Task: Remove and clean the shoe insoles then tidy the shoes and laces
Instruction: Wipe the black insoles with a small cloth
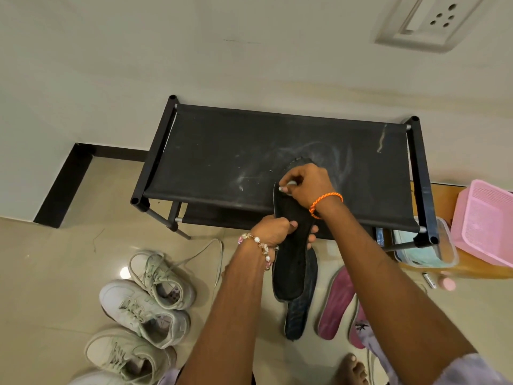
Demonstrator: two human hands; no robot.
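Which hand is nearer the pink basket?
Right. The right hand works on the black insole atop the rack, closer to the pink basket; the left hand grips the insole farther away.

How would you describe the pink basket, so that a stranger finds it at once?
Start at the black shoe rack against the wall. Look just past its right end: the pink basket stands there on a wooden surface, beside a clear plastic container. It is the only pink mesh-walled item.

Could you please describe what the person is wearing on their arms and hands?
Both forearms are bare. The left hand has a bracelet of pearl-like white and pink beads at the wrist. The right hand has a braided orange cord band at the wrist. No gloves or rings are visible. A pale lilac sleeve edge shows near the right elbow.
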